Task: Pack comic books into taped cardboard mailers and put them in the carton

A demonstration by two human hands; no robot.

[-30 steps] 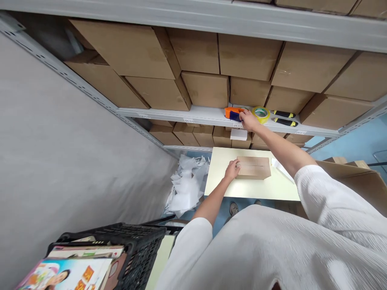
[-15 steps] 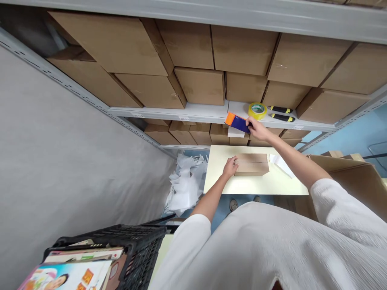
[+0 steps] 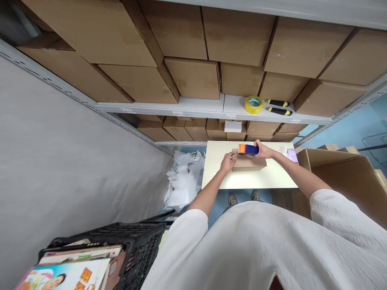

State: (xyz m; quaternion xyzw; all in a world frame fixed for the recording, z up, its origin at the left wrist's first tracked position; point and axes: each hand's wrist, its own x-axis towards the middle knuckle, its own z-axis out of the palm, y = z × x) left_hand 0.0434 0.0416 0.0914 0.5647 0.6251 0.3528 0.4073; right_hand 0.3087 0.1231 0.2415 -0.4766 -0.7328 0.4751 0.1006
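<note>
A small cardboard box point(image 3: 249, 163) lies on the pale yellow table point(image 3: 217, 149). My left hand point(image 3: 227, 162) grips its left end, fingers curled over the edge. In my right hand point(image 3: 263, 150) is a blue and orange tape dispenser point(image 3: 250, 149), its orange end pointing left. The dispenser is over the top of the box, toward its far side; whether it touches the cardboard I cannot tell. A bit of yellowish tape shows beneath the dispenser.
A yellow tape roll point(image 3: 254, 104) and two black-and-yellow utility knives point(image 3: 279, 111) lie on the shelf point(image 3: 205, 105) among cardboard boxes. White paper scraps point(image 3: 183, 181) heap at the left. A large open carton point(image 3: 341, 177) stands right; a black crate point(image 3: 142, 245) of magazines is lower left.
My right hand has brought the tape dispenser down from near the shelf edge to the box. My left hand stays at the box's left end. The view has shifted slightly.
</note>
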